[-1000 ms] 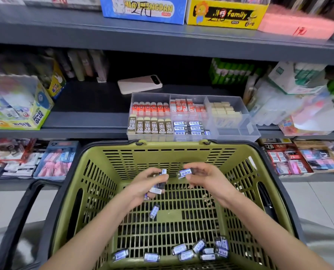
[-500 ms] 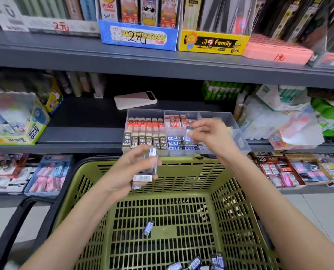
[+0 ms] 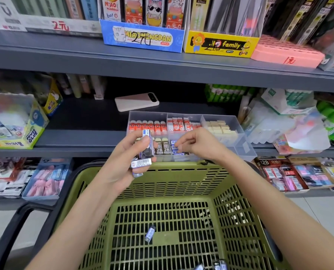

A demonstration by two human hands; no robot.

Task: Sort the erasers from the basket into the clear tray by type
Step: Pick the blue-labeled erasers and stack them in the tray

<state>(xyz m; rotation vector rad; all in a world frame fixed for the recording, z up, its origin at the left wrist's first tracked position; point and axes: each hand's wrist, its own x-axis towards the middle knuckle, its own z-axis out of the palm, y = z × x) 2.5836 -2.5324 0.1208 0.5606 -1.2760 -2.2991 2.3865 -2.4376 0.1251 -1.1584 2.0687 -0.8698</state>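
The clear tray [image 3: 240, 133] sits on the middle shelf, its compartments holding red-sleeved, 2B, blue-sleeved and plain cream erasers. My left hand [image 3: 121, 164] grips a small stack of blue-sleeved erasers [image 3: 145, 152] in front of the tray's left side. Over the front middle compartment, my right hand [image 3: 199, 145] has its fingertips pinched on a blue-sleeved eraser [image 3: 174, 147] among the blue ones there. Below stands the green basket [image 3: 181, 172], with one loose eraser [image 3: 150, 233] on its floor and more erasers [image 3: 218, 266] at the bottom edge.
A pink phone [image 3: 136, 101] lies on the shelf behind the tray. A glue box [image 3: 25, 133] stands at the left and bagged goods [image 3: 288, 129] crowd the right. Display boxes [image 3: 142, 38] line the upper shelf, and packs of stationery [image 3: 283, 174] fill the lower one.
Both hands rose out of the basket toward the tray. My right hand carried a blue-sleeved eraser down into the front middle compartment, while my left hand lifted its stack up beside the tray.
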